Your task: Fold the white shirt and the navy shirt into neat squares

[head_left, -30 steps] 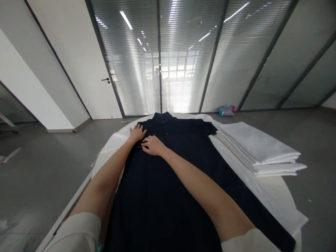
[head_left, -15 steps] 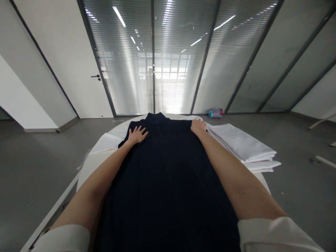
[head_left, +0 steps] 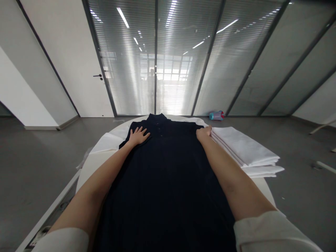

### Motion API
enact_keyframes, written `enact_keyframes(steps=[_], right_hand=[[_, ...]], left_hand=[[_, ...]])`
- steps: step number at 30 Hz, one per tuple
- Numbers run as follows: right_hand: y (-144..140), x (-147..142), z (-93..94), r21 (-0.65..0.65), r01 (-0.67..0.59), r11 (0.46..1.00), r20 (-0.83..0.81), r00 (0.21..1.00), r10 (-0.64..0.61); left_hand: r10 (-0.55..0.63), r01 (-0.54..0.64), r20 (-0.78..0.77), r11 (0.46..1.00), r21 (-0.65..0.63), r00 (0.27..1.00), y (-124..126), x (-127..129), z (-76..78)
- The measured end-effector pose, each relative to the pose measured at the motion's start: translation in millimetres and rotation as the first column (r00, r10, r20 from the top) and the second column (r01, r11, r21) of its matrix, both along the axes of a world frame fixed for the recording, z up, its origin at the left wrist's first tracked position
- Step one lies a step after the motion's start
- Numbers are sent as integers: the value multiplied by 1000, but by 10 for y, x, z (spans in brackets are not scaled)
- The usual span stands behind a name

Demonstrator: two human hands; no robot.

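Note:
A dark navy polo shirt lies spread over a white round table, its collar at the far edge and its buttons facing up. My left hand rests flat on the shirt's left sleeve area with the fingers spread. At the other shoulder, my right hand is closed on the edge of the shirt's right sleeve. The hem runs out of view at the bottom, toward my body.
Folded white cloths are stacked at the table's right edge, close to my right forearm. More white cloth lies at the left. On the floor beyond are a blue and red packet and a glass partition.
My right hand has moved a little outward and nearer to me along the sleeve, and more of the dark sleeve shows beyond it. My left hand stays flat on the shirt.

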State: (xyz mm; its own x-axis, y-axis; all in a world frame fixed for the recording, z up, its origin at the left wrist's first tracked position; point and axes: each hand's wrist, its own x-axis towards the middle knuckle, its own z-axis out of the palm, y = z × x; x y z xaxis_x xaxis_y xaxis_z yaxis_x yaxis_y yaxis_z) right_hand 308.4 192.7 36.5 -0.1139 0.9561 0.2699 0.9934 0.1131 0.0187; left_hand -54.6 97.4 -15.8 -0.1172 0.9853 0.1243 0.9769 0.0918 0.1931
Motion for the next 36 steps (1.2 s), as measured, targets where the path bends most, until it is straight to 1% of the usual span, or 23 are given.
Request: enact_keyframes(steps=[3, 5, 6, 7, 8, 11, 13, 16, 18, 22, 26, 28, 33, 36], right_hand=[[-18, -26, 62, -11, 106, 994, 49, 993, -106], [-74, -70, 110, 43, 133, 990, 48, 990, -135], [-119, -98, 125, 81, 119, 990, 38, 992, -122], [-176, -128, 128, 115, 78, 990, 25, 996, -82], [-244, -159, 116, 136, 13, 991, 9, 1000, -15], [-477, -239, -14, 119, -212, 970, -55, 974, 220], [-609, -265, -143, 96, -277, 956, -70, 956, 284], [-707, -257, -291, 78, -293, 953, -21, 955, 295], [-716, -235, -329, 89, -304, 948, -3, 952, 306], [-716, -212, -325, 144, -339, 930, -18, 938, 345], [-746, -230, -316, 83, -334, 939, -13, 942, 336], [-766, -241, -312, 75, -322, 944, -9, 946, 323], [-811, -251, -295, 147, -331, 932, -7, 942, 336], [-816, -250, -300, 150, -361, 920, -13, 930, 367]], left_hand=[[-2, 2, 2, 1000, 4, 1000, 7, -5, -2], [-2, 2, 4, 1000, -1, 1000, 8, -4, 3], [-1, 1, 5, 1000, -4, 1000, 6, -2, 8], [-1, 1, 5, 1000, -7, 1000, 2, 1, 13], [-2, 2, 6, 1000, -10, 1000, -2, 5, 20], [-6, 7, 5, 1000, -15, 1000, -17, 17, 35], [-4, 4, 5, 1000, -13, 1000, -24, 22, 38], [1, 0, 6, 1000, -4, 1000, -25, 19, 33], [-1, 1, 9, 1000, 0, 1000, -22, 13, 27], [-5, 5, 5, 1000, 2, 1000, -17, 2, 16], [-9, 9, 1, 1000, 1, 1000, -13, -1, 12], [-11, 11, -1, 1000, -1, 1000, -14, -1, 14], [-15, 15, -1, 1000, 13, 1000, -31, 6, 23], [-14, 13, 17, 1000, 25, 1000, -59, 18, 40]])
